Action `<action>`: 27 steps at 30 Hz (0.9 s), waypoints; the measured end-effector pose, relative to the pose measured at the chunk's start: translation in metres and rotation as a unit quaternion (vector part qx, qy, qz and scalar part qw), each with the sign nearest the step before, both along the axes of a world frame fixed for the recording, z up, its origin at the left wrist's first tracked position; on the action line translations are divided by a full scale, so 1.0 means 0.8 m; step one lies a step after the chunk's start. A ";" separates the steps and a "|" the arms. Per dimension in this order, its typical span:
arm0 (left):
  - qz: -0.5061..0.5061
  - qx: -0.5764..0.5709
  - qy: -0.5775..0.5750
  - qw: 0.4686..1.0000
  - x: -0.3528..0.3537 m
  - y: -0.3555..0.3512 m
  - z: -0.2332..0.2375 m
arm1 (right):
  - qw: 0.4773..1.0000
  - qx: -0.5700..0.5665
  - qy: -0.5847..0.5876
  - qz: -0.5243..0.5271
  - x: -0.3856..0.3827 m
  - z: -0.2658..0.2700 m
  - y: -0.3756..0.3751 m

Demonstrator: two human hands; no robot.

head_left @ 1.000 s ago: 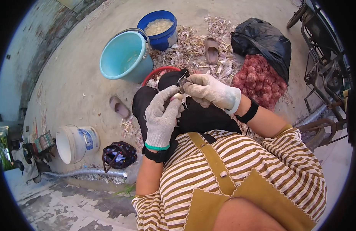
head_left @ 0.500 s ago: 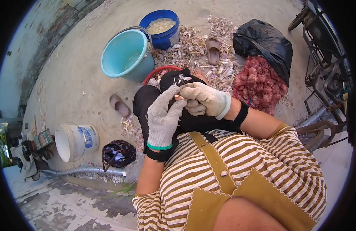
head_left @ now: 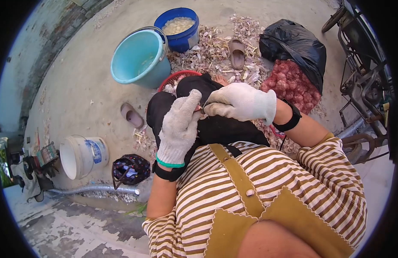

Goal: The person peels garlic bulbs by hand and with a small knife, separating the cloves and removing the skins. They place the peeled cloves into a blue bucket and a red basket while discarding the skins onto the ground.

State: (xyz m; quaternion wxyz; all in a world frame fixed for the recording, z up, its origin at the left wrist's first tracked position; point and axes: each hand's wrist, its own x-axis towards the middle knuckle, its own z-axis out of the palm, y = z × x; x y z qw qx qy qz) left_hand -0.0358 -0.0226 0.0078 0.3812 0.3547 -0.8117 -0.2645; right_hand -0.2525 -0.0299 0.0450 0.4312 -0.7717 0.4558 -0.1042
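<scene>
Head view, the only one on my feed: I am looking down past a striped top at two gloved hands over a lap in black trousers (head_left: pixel 231 131). The left hand (head_left: pixel 177 129) clamps a small pinkish piece (head_left: pixel 197 108) between thumb and fingers, perhaps a garlic clove. The right hand (head_left: pixel 242 102) meets it from the other side, fingertips drawn together; I cannot tell what they grip. The right hand has just rolled so the back of its glove faces me, and a left finger now stretches upward. That leaves the piece, right where the fingertips meet, mostly hidden from me.

Just beyond the knees sits a red basket (head_left: pixel 168 78), with a turquoise bucket (head_left: pixel 158 74) beside it. Behind them, a blue bucket (head_left: pixel 181 41) holds pale cloves (head_left: pixel 178 26). Papery skins (head_left: pixel 207 48) litter the floor around a slipper (head_left: pixel 237 54). Past the right hand, a red mesh sack (head_left: pixel 289 86) of bulbs lies against a black plastic bag (head_left: pixel 293 41). Well off to the left, a white bucket (head_left: pixel 83 157) lies on its side near a patterned bag (head_left: pixel 138 171).
</scene>
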 end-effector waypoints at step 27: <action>-0.043 0.489 0.162 0.856 0.008 0.022 0.036 | 0.964 0.230 -0.133 0.020 -0.018 0.004 -0.010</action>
